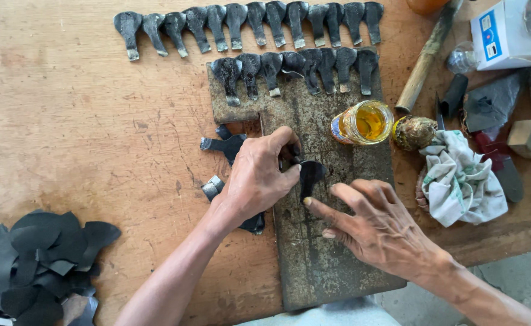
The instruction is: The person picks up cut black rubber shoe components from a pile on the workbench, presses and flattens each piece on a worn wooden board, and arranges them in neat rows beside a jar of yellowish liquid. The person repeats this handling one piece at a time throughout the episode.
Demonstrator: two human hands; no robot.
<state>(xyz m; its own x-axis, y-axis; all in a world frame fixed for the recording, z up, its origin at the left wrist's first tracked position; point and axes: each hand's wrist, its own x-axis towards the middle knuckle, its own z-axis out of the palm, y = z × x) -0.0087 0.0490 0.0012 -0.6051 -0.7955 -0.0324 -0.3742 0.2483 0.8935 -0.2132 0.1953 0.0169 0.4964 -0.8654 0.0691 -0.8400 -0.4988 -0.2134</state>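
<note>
My left hand (259, 175) pinches a small black leather piece (309, 175) on a dark worn work slab (320, 259). My right hand (377, 226) rests beside it with fingers spread, its index fingertip touching the slab just below the piece. More black tabbed pieces (226, 145) lie under and left of my left hand. Two rows of similar finished pieces (247, 24) are laid out at the top, the lower row (296, 69) on the slab.
An open jar of yellow glue (365, 122) stands on the slab, a round brush-like ball (413, 133) and a crumpled rag (462, 181) to its right. A wooden handle (425, 60), white box (510, 33) and scraps lie top right. A heap of black cutouts (39, 265) sits bottom left.
</note>
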